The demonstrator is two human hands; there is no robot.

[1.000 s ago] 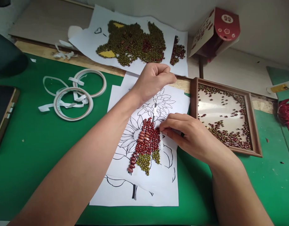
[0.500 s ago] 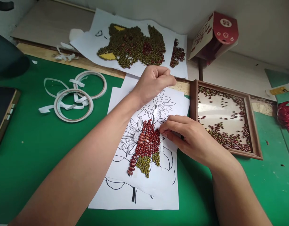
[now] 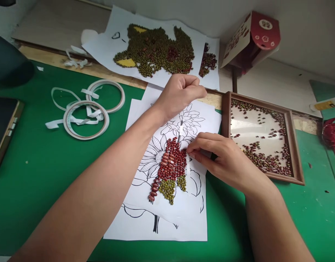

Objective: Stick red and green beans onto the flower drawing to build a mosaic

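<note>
A paper sheet with printed flower drawings lies in front of me. Red beans cover the middle of the drawing, with green mung beans below them and a short line of larger speckled beans at lower left. My right hand pinches at the right edge of the red beans; what its fingertips hold, if anything, is too small to make out. My left hand is curled closed over the top of the sheet, its fingers turned away so their contents are hidden.
To the right stands a wooden frame with loose red and green beans. Two tape rolls with loose strips lie left, beside a phone. Behind are a bean picture of an animal and a red box.
The whole view has shifted very slightly. Both hands keep nearly the same pose and place over the sheet, and no bean has visibly moved.
</note>
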